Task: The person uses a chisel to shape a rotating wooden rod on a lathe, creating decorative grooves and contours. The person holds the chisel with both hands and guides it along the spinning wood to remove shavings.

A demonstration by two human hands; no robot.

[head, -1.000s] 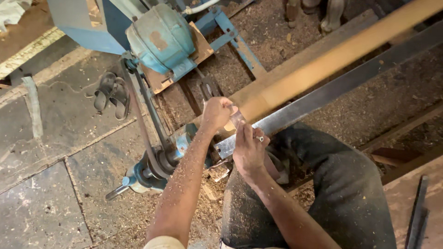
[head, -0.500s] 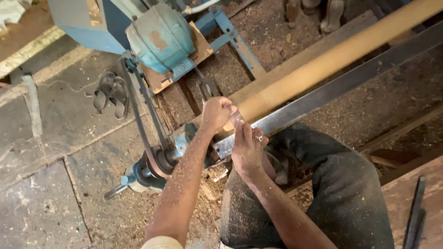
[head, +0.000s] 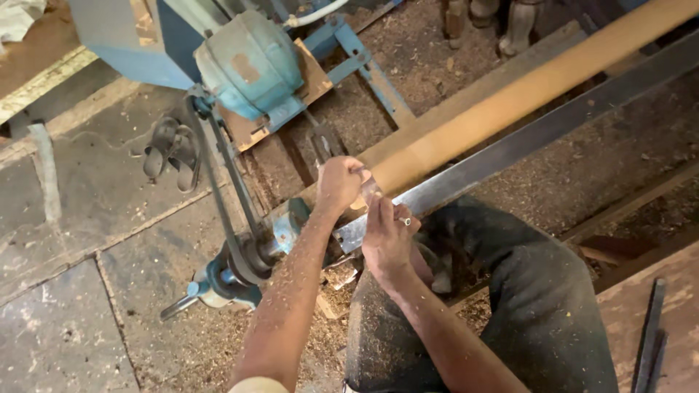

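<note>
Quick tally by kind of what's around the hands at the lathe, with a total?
Hands: 2, left hand and right hand
Long wooden workpiece: 1
Metal tool rest bar: 1
Blue motor: 1
Drive belt: 1
Sandals: 2
Total: 8

long tan wooden pole [head: 524,94] lies diagonally on the lathe; small metal blade [head: 369,188] touches it.

The long round wooden pole [head: 524,94] lies behind the flat grey metal bar [head: 510,149]; both hands meet at its left end, the teal electric motor [head: 247,62] farther left
</note>
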